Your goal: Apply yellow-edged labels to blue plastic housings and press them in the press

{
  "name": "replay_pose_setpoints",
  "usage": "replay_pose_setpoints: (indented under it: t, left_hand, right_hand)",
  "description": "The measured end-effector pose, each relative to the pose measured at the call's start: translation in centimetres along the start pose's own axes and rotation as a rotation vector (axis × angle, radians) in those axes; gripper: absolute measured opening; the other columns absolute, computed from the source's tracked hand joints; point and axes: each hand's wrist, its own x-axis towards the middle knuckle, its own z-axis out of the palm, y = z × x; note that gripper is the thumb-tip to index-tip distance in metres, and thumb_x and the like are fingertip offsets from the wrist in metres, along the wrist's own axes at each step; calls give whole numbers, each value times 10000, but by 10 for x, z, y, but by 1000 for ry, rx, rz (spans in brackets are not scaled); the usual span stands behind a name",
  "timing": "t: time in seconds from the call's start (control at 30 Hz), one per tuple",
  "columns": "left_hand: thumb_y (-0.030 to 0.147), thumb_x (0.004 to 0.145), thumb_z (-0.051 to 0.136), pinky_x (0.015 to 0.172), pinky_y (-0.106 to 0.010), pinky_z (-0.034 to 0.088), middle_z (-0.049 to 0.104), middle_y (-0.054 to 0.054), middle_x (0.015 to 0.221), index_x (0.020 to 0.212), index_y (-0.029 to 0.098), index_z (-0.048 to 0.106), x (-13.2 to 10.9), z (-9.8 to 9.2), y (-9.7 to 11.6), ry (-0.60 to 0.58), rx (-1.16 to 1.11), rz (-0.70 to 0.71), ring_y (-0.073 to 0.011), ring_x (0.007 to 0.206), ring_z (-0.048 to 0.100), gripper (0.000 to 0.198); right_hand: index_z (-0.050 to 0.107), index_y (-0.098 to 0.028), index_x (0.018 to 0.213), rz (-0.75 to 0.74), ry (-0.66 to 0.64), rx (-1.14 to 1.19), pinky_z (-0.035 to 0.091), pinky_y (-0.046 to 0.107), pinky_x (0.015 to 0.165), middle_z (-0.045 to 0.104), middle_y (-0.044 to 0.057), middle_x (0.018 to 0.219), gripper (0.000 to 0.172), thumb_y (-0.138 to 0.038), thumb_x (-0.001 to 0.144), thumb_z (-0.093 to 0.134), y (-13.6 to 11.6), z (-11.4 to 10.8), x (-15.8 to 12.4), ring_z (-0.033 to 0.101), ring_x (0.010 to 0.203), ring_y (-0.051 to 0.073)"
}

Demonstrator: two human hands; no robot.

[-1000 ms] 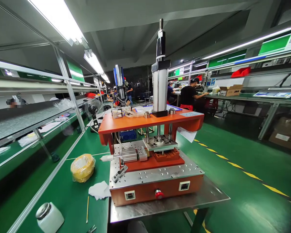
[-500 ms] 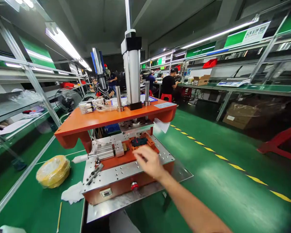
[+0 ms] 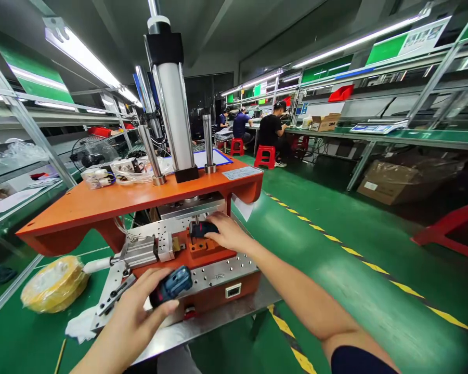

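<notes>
Head view: both arms reach forward from the bottom of the frame into a bench press. The left hand [image 3: 130,306] is low and near the camera, forearm coming up from the bottom edge, fingers curled around a blue and black plastic casing [image 3: 170,285], thumb side toward the body, so it's held in a firm wrap, above the steel base plate [image 3: 222,278]. The right hand [image 3: 229,232] is stretched out under the orange top plate [image 3: 136,201], arm nearly straight from the lower right, dark sleeve [image 3: 359,361] at the elbow. Its fingers are pressed together, tips against a dark blue plastic piece [image 3: 203,229] that sits on the orange fixture block [image 3: 203,248]; cannot tell if it's truly gripped.

Press cylinder [image 3: 173,109] stands above, with a clear box of small parts [image 3: 97,176] on the top plate's left end. Yellow roll in plastic [image 3: 54,284] and white cloth [image 3: 81,324] lie on the green bench [image 3: 8,332] to the left. Two co-workers [image 3: 271,127] sit at the far benches, red stool [image 3: 265,156] beside them, cardboard box [image 3: 393,182] under the right bench.
</notes>
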Motion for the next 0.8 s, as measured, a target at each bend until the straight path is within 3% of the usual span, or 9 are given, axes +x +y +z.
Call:
replay_pose_setpoints:
  t: [0.1, 0.2, 0.37, 0.43, 0.53, 0.67, 0.73, 0.8]
  left_hand:
    - [390, 900, 626, 1023, -435, 548, 696, -105, 1313, 1304, 238, 649, 56, 21, 14, 4, 75, 90, -301, 1200, 666, 432]
    - [264, 879, 647, 1039, -420, 525, 696, -97, 1324, 1342, 226, 621, 105, 38, 15, -48, 174, 87, -291, 1201, 667, 466]
    - [175, 887, 615, 991, -401, 529, 737, -121, 1248, 1337, 182, 630, 152, 59, 9, -156, 265, 81, -298, 1140, 700, 451]
    - [247, 941, 569, 1057, -421, 485, 682, -142, 1345, 1394, 169, 584, 156, 67, 7, -198, 303, 99, -303, 1241, 647, 460]
    - [416, 992, 497, 1200, -529, 301, 537, -171, 1504, 1472, 132, 503, 155, 78, 8, -221, 363, 120, -355, 1431, 458, 558]
    - [599, 951, 495, 1237, -621, 108, 421, -201, 1579, 1536, 85, 400, 139, 82, 12, -178, 416, 123, -416, 1523, 249, 784]
    - [630, 940, 485, 1245, -619, 52, 371, -199, 1609, 1553, 92, 363, 117, 71, 0, -47, 438, 123, -386, 1547, 193, 824]
    - [608, 963, 424, 1251, -606, 80, 401, -180, 1603, 1535, 129, 394, 83, 51, -25, 200, 426, 48, -347, 1546, 224, 747]
  right_hand:
    - [592, -177, 1283, 112, 258, 48, 506, 445, 1033, 645, 144, 1276, 347, -194, 938, 614, -9, -7, -40, 610, 1205, 272]
    - [585, -228, 1303, 186, 578, 119, 512, 436, 1056, 651, 109, 1260, 350, -215, 953, 610, -19, -16, -92, 624, 1193, 255]
    - [620, -248, 1286, 289, 709, -3, 564, 434, 986, 681, 103, 1218, 353, -215, 935, 646, -25, -36, -167, 665, 1123, 264]
    - [645, -241, 1256, 344, 733, -45, 568, 437, 968, 690, 107, 1199, 331, -244, 926, 664, -20, -40, -187, 670, 1107, 270]
    - [681, -218, 1205, 510, 768, 15, 539, 467, 1000, 685, 121, 1213, 337, -361, 900, 694, -5, -37, -198, 658, 1123, 283]
    - [683, -159, 1140, 761, 840, 484, 547, 442, 956, 719, 127, 1135, 484, -528, 830, 727, 15, -14, -183, 682, 1037, 260]
    - [685, -149, 1071, 837, 844, 751, 573, 410, 891, 747, 113, 1029, 498, -581, 825, 711, 21, -3, -176, 705, 954, 248]
    - [692, -159, 1004, 897, 789, 924, 600, 395, 820, 759, 104, 962, 487, -617, 839, 676, 26, 5, -179, 726, 894, 255]
